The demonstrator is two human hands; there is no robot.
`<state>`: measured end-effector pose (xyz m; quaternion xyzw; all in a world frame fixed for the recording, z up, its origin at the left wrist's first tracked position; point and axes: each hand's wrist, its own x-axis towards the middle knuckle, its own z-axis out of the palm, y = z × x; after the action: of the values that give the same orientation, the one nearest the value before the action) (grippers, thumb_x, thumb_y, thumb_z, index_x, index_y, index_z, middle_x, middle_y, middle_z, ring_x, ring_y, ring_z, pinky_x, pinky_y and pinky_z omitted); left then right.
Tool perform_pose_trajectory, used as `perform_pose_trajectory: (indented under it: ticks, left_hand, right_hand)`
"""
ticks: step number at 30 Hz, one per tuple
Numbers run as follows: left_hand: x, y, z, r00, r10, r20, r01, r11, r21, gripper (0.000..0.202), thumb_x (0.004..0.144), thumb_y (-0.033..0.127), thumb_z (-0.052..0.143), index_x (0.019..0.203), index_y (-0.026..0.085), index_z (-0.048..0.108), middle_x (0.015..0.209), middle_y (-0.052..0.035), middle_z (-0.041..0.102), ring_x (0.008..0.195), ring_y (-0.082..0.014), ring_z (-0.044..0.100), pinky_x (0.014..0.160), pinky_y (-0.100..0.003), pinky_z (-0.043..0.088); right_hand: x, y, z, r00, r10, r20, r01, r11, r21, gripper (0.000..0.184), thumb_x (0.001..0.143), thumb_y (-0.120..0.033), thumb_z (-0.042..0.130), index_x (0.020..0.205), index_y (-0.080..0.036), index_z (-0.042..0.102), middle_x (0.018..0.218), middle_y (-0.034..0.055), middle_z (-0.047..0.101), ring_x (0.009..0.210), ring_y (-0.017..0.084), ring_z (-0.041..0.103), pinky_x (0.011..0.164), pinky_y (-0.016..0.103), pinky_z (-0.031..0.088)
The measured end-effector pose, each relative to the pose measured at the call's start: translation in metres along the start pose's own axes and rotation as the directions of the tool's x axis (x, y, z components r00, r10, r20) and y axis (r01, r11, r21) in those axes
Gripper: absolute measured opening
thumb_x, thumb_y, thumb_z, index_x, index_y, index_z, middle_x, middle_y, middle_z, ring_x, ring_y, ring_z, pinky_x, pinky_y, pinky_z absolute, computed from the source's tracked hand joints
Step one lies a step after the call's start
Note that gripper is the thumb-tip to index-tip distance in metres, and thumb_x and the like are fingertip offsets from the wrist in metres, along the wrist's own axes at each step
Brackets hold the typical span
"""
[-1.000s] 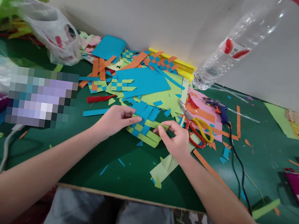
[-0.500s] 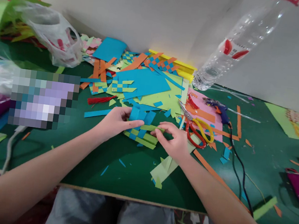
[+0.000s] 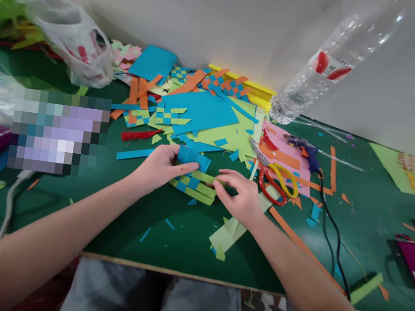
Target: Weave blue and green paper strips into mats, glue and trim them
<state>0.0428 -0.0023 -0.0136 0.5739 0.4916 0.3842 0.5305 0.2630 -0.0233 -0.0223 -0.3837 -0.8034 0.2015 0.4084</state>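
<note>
Between my hands is a small woven paper piece point(image 3: 193, 184) of blue and light green strips, its blue ends standing up at the far side. My left hand point(image 3: 162, 166) grips its left side, thumb on top; the other fingers are partly hidden behind the paper. A green paper strip point(image 3: 204, 177) at the piece's right side is pinched between the thumb and fingertips of my right hand point(image 3: 239, 193). Just right of that hand lie scissors point(image 3: 278, 182) with red and yellow handles. Below it rests a pale green strip point(image 3: 228, 236).
Cut paper and a blue sheet point(image 3: 201, 114) cover the table's back middle. A tall plastic bottle point(image 3: 330, 64) stands back right, near a blue glue gun point(image 3: 307, 153) with a black cord. A plastic bag point(image 3: 77, 41) and a blurred-out phone-like object point(image 3: 59, 133) lie left.
The blue ends of the woven piece have tilted slightly, and my right fingertips have shifted a little along the green strip. The view has moved slightly. Both hands keep hold.
</note>
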Motion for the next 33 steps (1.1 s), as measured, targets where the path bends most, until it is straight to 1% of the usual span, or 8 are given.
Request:
perform_pose_trajectory:
  ticks: [6,9,12,16,19,24,29,33]
  left_hand:
    - [0.0001,0.0040,0.0008,0.996,0.069,-0.059,-0.070,0.997,-0.014,0.027,0.072,0.041,0.075,0.078,0.016,0.068,0.079,-0.0015,0.071,0.072,-0.0143,0.065,0.066,-0.024,0.053]
    - [0.0003,0.0023,0.0010,0.992,0.090,-0.085,-0.092,0.996,-0.022,0.027,0.071,0.041,0.076,0.077,0.015,0.068,0.080,-0.0018,0.071,0.073,-0.0148,0.065,0.067,-0.025,0.053]
    - [0.0003,-0.0001,0.0005,0.993,0.072,-0.092,-0.075,0.997,-0.035,0.029,0.071,0.041,0.076,0.079,0.015,0.068,0.079,-0.0021,0.071,0.071,-0.0151,0.064,0.066,-0.026,0.053]
    - [-0.0005,-0.0005,0.0002,0.999,0.041,-0.016,-0.042,0.997,-0.068,0.031,0.070,0.042,0.076,0.082,0.015,0.068,0.079,-0.0029,0.071,0.072,-0.0171,0.066,0.066,-0.029,0.054]
    - [-0.0012,0.0005,0.0007,0.999,0.017,0.051,-0.013,0.997,-0.075,0.032,0.070,0.043,0.077,0.083,0.016,0.069,0.081,-0.0033,0.072,0.072,-0.0173,0.066,0.068,-0.029,0.055]
    - [-0.0015,0.0019,0.0014,0.996,-0.036,0.076,0.040,0.997,-0.065,0.034,0.069,0.046,0.077,0.084,0.015,0.070,0.083,-0.0049,0.073,0.074,-0.0183,0.067,0.069,-0.031,0.056]
    - [-0.0009,0.0025,0.0005,0.998,-0.028,0.056,0.029,0.999,-0.027,0.034,0.071,0.047,0.075,0.080,0.015,0.068,0.075,-0.0039,0.070,0.072,-0.0192,0.067,0.067,-0.032,0.056]
    - [-0.0014,0.0019,0.0003,0.999,-0.017,0.032,0.018,0.999,-0.030,0.032,0.072,0.046,0.074,0.082,0.016,0.068,0.078,-0.0040,0.072,0.071,-0.0191,0.068,0.065,-0.030,0.056]
  right_hand:
    - [0.0003,-0.0007,0.0001,0.999,0.033,-0.043,-0.035,0.998,-0.057,0.012,0.087,-0.024,0.057,0.079,-0.022,0.066,0.077,0.0018,0.072,0.087,0.019,0.070,0.081,0.034,0.057]
    - [0.0008,-0.0021,-0.0017,0.998,0.038,-0.049,-0.042,0.997,-0.065,0.011,0.087,-0.024,0.057,0.081,-0.021,0.065,0.080,0.0028,0.072,0.083,0.018,0.069,0.075,0.031,0.057]
    - [-0.0002,-0.0032,-0.0038,0.997,0.081,-0.008,-0.081,0.996,0.027,0.009,0.087,-0.027,0.058,0.089,-0.020,0.063,0.079,0.0022,0.071,0.071,0.014,0.067,0.066,0.026,0.056]
    - [-0.0025,-0.0033,-0.0042,0.988,0.129,0.086,-0.140,0.979,0.148,0.025,0.084,-0.033,0.063,0.105,-0.019,0.059,0.078,0.0009,0.071,0.068,0.013,0.067,0.064,0.025,0.056]
    - [-0.0027,-0.0028,-0.0030,0.992,0.075,0.102,-0.091,0.983,0.157,0.022,0.087,-0.030,0.062,0.107,-0.021,0.061,0.085,0.0014,0.073,0.074,0.013,0.069,0.069,0.025,0.056]
    - [-0.0004,-0.0028,-0.0032,0.996,-0.054,0.074,0.046,0.994,0.102,0.015,0.090,-0.021,0.058,0.101,-0.022,0.067,0.085,0.0007,0.075,0.073,0.012,0.069,0.069,0.025,0.054]
    - [0.0006,-0.0014,-0.0032,0.996,-0.074,0.055,0.070,0.995,0.076,0.017,0.090,-0.021,0.057,0.101,-0.023,0.070,0.091,0.0019,0.076,0.079,0.014,0.069,0.071,0.027,0.055]
    - [0.0003,-0.0009,-0.0025,0.995,-0.071,0.071,0.066,0.995,0.077,0.017,0.090,-0.021,0.057,0.101,-0.023,0.070,0.089,0.0019,0.075,0.078,0.014,0.069,0.071,0.027,0.055]
